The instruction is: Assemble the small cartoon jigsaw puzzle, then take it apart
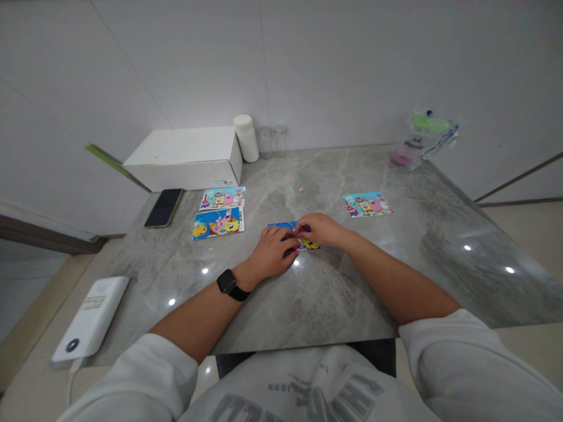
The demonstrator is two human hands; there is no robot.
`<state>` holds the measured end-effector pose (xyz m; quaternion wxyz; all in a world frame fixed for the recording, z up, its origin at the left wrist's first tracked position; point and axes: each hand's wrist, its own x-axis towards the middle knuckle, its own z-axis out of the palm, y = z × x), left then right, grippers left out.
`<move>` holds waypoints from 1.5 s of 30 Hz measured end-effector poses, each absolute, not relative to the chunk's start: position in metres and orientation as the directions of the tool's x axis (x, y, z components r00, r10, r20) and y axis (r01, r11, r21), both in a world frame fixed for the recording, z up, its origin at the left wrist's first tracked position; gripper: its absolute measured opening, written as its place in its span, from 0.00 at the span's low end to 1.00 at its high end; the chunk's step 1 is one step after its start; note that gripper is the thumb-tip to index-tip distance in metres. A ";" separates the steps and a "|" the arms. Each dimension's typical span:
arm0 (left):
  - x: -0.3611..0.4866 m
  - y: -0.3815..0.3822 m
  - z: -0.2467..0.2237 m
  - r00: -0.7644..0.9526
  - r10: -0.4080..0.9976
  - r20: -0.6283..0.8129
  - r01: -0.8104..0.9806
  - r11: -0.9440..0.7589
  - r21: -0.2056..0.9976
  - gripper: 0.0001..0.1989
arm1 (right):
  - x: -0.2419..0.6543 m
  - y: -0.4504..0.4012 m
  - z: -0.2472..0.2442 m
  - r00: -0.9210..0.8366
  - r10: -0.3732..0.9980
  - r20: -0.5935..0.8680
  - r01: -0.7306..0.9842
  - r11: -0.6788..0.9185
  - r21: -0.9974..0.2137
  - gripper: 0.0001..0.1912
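Note:
A blue cartoon card (281, 225) lies on the grey marbled table, partly covered by both hands. My left hand (275, 251), below a black wristwatch, rests over the card's left part with its fingers bent. From the right, my right hand (320, 230) reaches the card's upper middle, its fingertips pinched close to the left fingers. Whatever is between the fingertips is too small to make out. Two more cards, one light blue (223, 198) and one darker blue (217, 224), lie to the left. Another cartoon card (368, 204) lies to the right.
A white box (182, 158), white bottle (246, 139) and two clear containers stand by the wall. A phone (164, 208) lies left, a white device (91, 319) with a cable at the left edge. A plastic bag (424, 140) sits back right. A tiny pink piece (301, 189) lies mid-table.

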<state>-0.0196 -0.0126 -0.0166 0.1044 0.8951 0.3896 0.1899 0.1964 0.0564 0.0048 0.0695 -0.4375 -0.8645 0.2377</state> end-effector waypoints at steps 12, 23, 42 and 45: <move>-0.020 -0.011 -0.018 0.622 0.738 0.262 0.658 -0.673 0.337 0.11 | 0.194 0.054 0.005 -0.590 0.802 -0.097 0.746 0.495 -0.445 0.08; -0.019 -0.013 -0.013 0.618 0.741 0.263 0.650 -0.669 0.359 0.10 | 0.202 0.068 0.000 -0.423 0.892 -0.157 0.659 0.184 -0.729 0.08; -0.020 -0.012 -0.017 0.623 0.730 0.280 0.637 -0.682 0.359 0.11 | 0.210 0.072 0.007 -0.505 0.839 -0.203 0.548 0.130 -0.826 0.06; -0.020 -0.012 -0.018 0.623 0.731 0.278 0.639 -0.681 0.359 0.11 | 0.211 0.073 0.005 -0.515 0.826 -0.227 0.560 0.125 -0.819 0.06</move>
